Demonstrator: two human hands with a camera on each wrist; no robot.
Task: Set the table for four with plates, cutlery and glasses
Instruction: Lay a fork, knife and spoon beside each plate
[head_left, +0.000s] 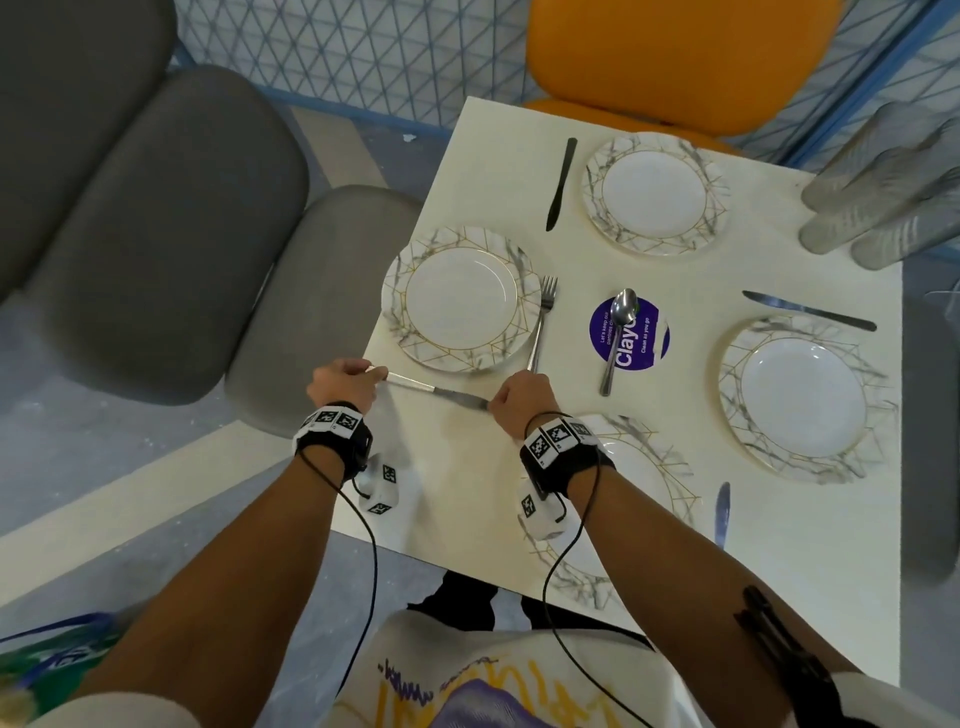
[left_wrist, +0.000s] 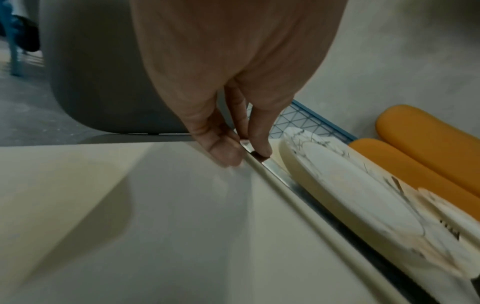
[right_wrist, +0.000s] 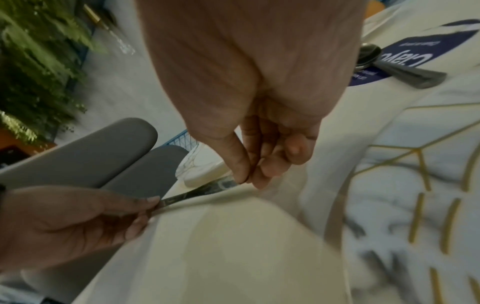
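A silver knife (head_left: 436, 392) lies low over the white table (head_left: 467, 483), along the near rim of the left plate (head_left: 462, 299). My left hand (head_left: 371, 376) pinches its handle end near the table's left edge, thumb and fingertips (left_wrist: 259, 148) on the metal. My right hand (head_left: 493, 402) pinches the blade end (right_wrist: 223, 184). In the left wrist view the knife (left_wrist: 272, 174) runs beside the plate (left_wrist: 350, 195). Three more marbled plates sit at the far side (head_left: 654, 192), the right (head_left: 802, 397), and under my right wrist (head_left: 649, 467). A fork (head_left: 543, 322) lies right of the left plate.
A spoon (head_left: 618, 338) rests on a purple sticker (head_left: 644, 338) mid-table. Other knives lie by the far plate (head_left: 561, 182), the right plate (head_left: 810, 310) and the near plate (head_left: 722, 512). Clear glasses (head_left: 883, 197) stand at the far right corner. Grey chair (head_left: 156, 234) left, orange chair (head_left: 675, 57) beyond.
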